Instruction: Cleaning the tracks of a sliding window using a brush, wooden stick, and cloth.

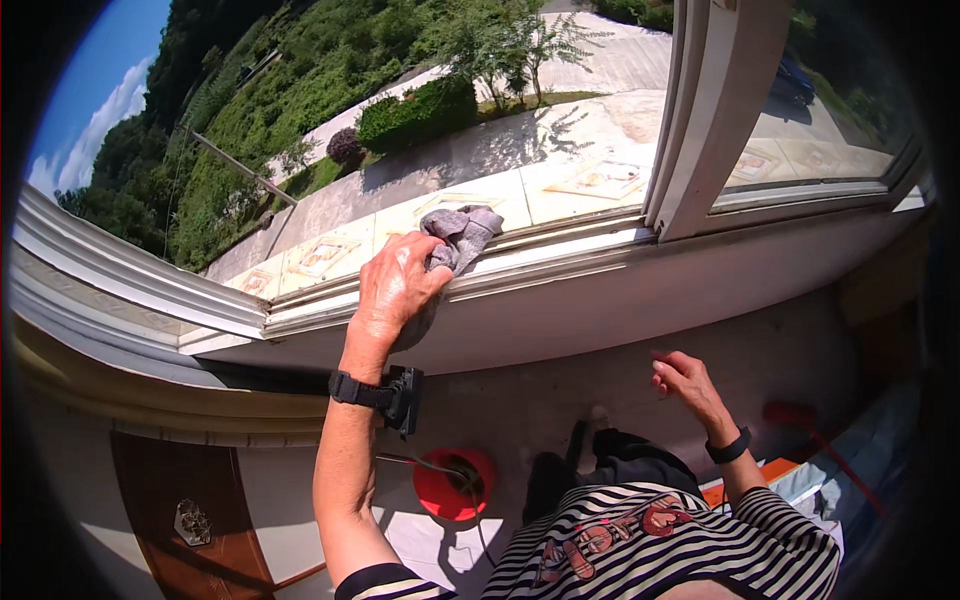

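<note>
My left hand (396, 283) is closed on a crumpled grey cloth (462, 236), which lies against the sill-side track of the open window. The white window track (560, 249) runs on to the right of the cloth, with dark dirt along its grooves. My right hand (684, 383) hangs in the air below the sill, away from the window. Its fingers are loosely bent and somewhat apart, with nothing visible in them. A black strap with a small device (402, 400) sits on my left wrist; a dark band (729, 446) circles the right one.
To the right stands a window sash frame (710, 110) with glass. Outside the opening is a tiled ledge (500, 197). A red bucket (455, 487) stands on the floor, with a cable passing over it. A red long-handled tool (825, 440) is at the right; a brown door (190, 510) is lower left.
</note>
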Motion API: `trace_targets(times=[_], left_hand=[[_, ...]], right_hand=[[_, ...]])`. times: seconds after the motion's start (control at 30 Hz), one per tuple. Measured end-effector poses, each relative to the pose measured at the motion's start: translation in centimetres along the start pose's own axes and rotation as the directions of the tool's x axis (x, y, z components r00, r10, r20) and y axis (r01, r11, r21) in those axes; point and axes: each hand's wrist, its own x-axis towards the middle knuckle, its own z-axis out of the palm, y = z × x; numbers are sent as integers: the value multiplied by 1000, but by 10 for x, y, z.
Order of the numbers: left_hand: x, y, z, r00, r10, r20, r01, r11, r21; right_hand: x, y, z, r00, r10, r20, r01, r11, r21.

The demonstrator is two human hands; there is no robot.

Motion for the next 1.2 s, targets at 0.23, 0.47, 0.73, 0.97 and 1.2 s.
trace_targets(times=[0.23, 0.47, 0.73, 0.97, 1.2], left_hand=[[-65, -156, -32, 860, -505, -77, 497, 791, 356], [-33, -98, -31, 926, -368, -81, 328, 893, -307], [37, 29, 16, 962, 77, -261, -243, 672, -699], [16, 17, -8, 905, -38, -423, -361, 455, -814], [-109, -159, -49, 415, -212, -885, -62, 964, -260]], right_hand=[[-17, 30, -43, 983, 95, -155, -89, 995, 46], [-38, 29, -56, 960, 137, -246, -118, 989, 92], [33, -143, 50, 889, -442, 117, 435, 897, 81], [84, -236, 150, 902, -426, 66, 383, 862, 331], [111, -277, 153, 829, -436, 349, 549, 520, -654]])
